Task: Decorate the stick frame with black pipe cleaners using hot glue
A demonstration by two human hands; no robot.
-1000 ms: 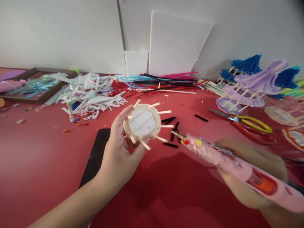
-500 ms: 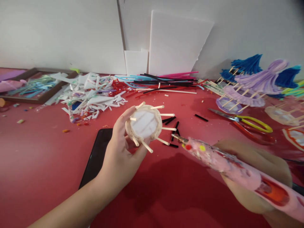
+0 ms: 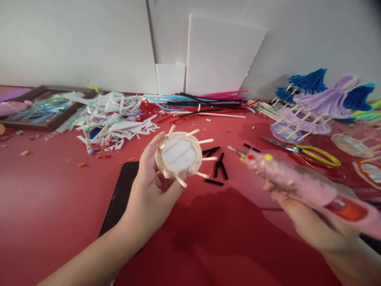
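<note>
Held up over the red table, a round cream disc [image 3: 178, 155] has a white centre and several short pale sticks poking out around its rim. My left hand [image 3: 154, 186] is closed round its left and lower edge. On the right, my right hand [image 3: 312, 218] grips a pink glue gun [image 3: 291, 178], somewhat blurred, with its metal nozzle pointing up and left. The nozzle is apart from the disc. Between the two, several short black pieces [image 3: 220, 165] lie on the table. A black phone [image 3: 120, 198] lies partly beneath my left hand.
Scissors [image 3: 297, 149] with yellow and red handles lie at right, near a purple pavilion-like model [image 3: 324, 103] and blue ones. White scraps [image 3: 116, 119] are heaped at back left beside a brown frame [image 3: 56, 123]. Coloured stems [image 3: 208, 103] lie along the back.
My right hand has drawn the glue gun away from the disc, and the nozzle is higher and further right. The disc has tilted slightly in my left hand.
</note>
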